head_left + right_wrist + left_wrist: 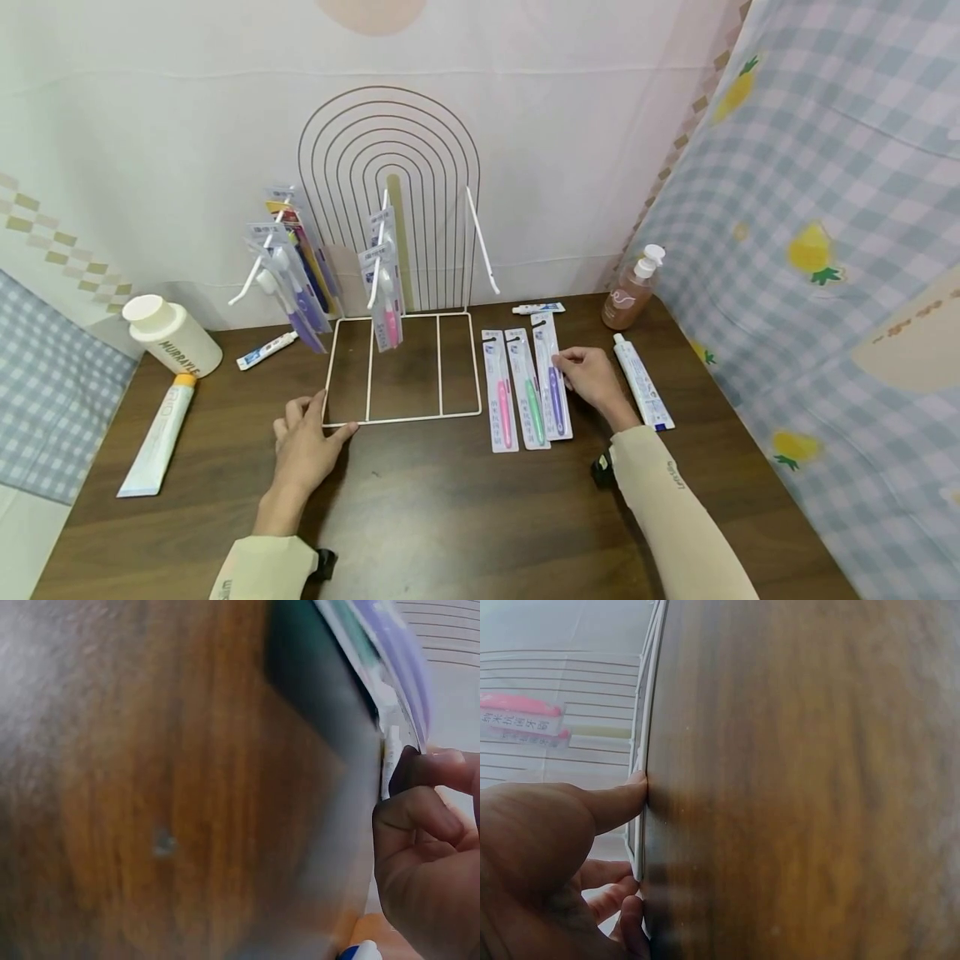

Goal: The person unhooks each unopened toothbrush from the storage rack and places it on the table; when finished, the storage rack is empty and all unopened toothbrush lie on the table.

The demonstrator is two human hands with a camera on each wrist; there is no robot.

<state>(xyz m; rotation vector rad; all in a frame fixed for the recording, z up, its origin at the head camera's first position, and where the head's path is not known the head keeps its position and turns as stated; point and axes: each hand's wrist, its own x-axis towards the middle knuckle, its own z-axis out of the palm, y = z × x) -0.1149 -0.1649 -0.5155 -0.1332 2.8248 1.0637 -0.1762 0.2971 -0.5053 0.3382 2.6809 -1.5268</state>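
Observation:
My left hand [306, 442] grips the front left corner of a white wire display rack [441, 367]; in the left wrist view the thumb lies against its front bar, fingers round the corner. Packaged toothbrushes hang on the rack's left hook [243, 287] and middle hook [374, 287]; the right hook [482, 237] is bare. My right hand [592, 379] pinches the right edge of a purple toothbrush in a blister pack [556, 404], tilted slightly up in the right wrist view. Beside it lie a green packaged toothbrush [532, 408] and a pink one [504, 408].
On the left are a white bottle [180, 337], a large toothpaste tube [159, 442] and a small tube [266, 350]. A small tube [537, 308], a brown pump bottle [626, 300] and a toothpaste tube [642, 383] lie or stand at right. Curtains hang behind.

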